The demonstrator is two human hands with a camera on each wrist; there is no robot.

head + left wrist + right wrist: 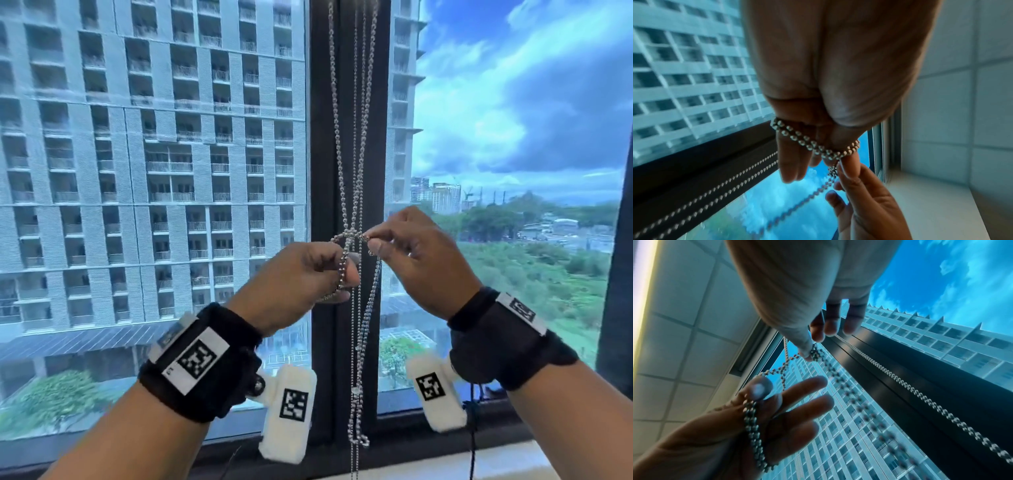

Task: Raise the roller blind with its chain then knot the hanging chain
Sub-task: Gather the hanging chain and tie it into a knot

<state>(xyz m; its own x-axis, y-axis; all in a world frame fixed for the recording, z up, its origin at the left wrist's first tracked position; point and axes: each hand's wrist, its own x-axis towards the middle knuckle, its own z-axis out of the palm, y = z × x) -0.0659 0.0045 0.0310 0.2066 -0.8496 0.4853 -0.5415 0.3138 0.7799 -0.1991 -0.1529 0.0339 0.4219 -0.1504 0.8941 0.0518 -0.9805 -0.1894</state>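
The silver bead chain (356,137) hangs in several strands in front of the dark window mullion (322,137). My left hand (342,277) has a doubled loop of chain (813,144) wound round its fingers, and its thumb (758,389) presses the chain against the index finger. My right hand (371,240) pinches the chain between thumb and forefinger just right of the loop, at the same height. A small arc of chain (346,236) bridges the two hands. The slack end (359,440) dangles below. The roller blind itself is out of view.
Glass panes lie left and right of the mullion, with a tower block outside. A white sill (496,462) runs along the bottom right. A dark frame post (616,274) stands at the far right. A thin black cord (472,428) hangs from my right wristband.
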